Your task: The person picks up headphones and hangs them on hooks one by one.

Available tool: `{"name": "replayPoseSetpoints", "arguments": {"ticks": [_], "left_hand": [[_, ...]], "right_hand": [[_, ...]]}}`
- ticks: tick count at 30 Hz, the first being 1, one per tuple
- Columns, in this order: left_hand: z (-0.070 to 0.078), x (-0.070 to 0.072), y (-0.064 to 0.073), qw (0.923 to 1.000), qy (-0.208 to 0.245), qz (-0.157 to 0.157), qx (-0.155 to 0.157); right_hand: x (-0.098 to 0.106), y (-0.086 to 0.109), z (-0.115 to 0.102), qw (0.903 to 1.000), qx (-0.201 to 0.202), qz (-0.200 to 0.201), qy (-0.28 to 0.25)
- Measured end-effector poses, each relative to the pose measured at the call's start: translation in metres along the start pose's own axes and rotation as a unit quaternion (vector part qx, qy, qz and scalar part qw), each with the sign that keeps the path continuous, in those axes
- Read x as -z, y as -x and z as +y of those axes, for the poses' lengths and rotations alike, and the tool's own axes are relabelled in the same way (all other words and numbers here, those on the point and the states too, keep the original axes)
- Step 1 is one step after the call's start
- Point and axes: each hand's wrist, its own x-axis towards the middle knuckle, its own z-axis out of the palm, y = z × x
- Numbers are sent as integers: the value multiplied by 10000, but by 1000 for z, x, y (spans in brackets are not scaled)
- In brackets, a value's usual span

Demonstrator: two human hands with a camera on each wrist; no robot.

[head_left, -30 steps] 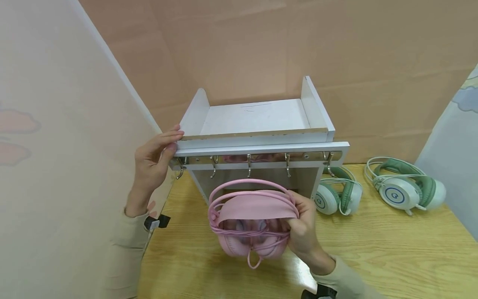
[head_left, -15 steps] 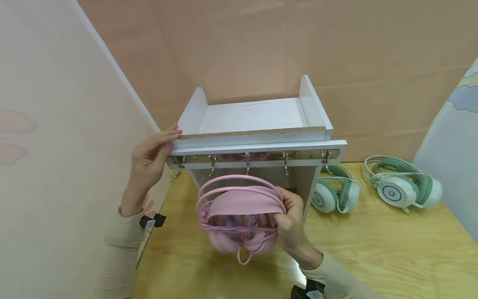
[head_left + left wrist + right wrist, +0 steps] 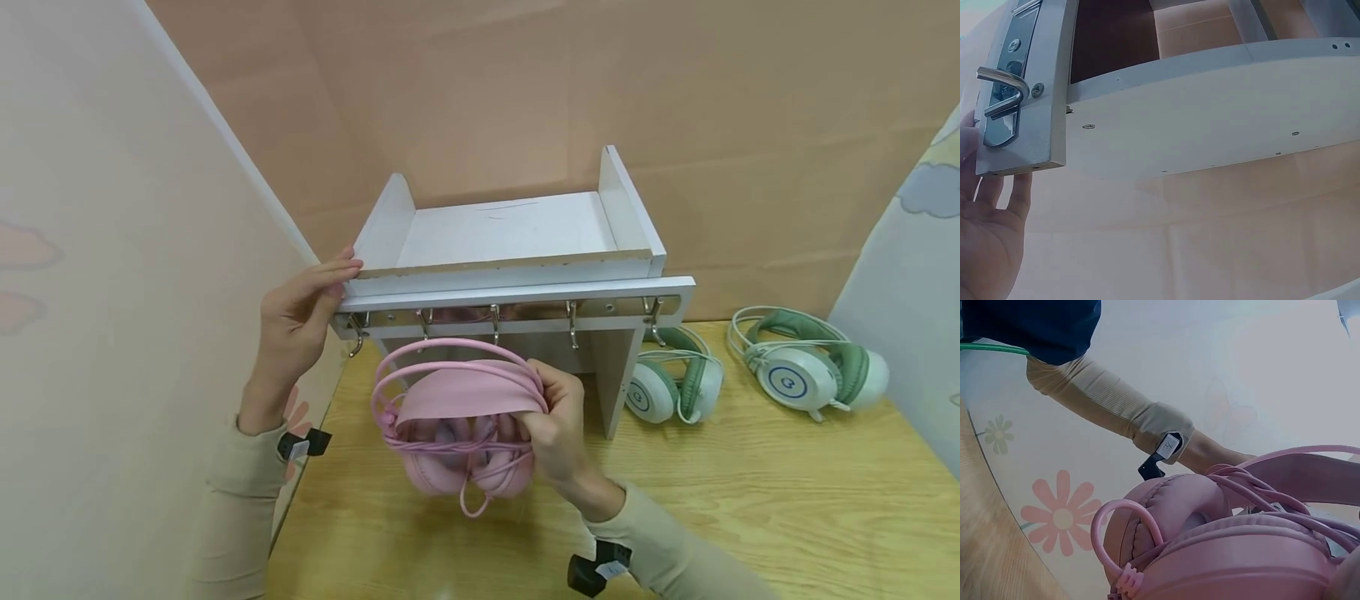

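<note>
Pink headphones (image 3: 465, 392) hang in front of a white hook rack (image 3: 517, 293), below its row of metal hooks (image 3: 496, 325). My right hand (image 3: 558, 425) grips their headband by its right side, while the earcups (image 3: 1241, 556) point down. The pink cable is bundled across the headphones, with a small loop dangling underneath. At the rack's left end my left hand (image 3: 300, 321) holds the board, thumb in front and fingers over the top. In the left wrist view, fingers of that hand (image 3: 991, 237) reach behind the board's end, beside a hook (image 3: 1007, 90).
Two pairs of white and green headphones (image 3: 671, 379) lie on the wooden table (image 3: 750, 500), right of the rack; the farther pair (image 3: 810, 367) is near the right wall. A patterned wall (image 3: 135, 333) rises close on the left, brown paper (image 3: 487, 92) behind.
My right hand has carried the pink headphones to the left and slightly up, toward the left-hand hooks. My left hand keeps its hold on the rack's end. The view has shifted slightly.
</note>
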Motion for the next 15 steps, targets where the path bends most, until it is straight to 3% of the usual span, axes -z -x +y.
{"name": "replayPoseSetpoints", "arguments": {"ticks": [15], "left_hand": [[8, 2, -2, 9996, -195, -152, 155]], "right_hand": [[-22, 1, 10, 10000, -17, -71, -9]]}}
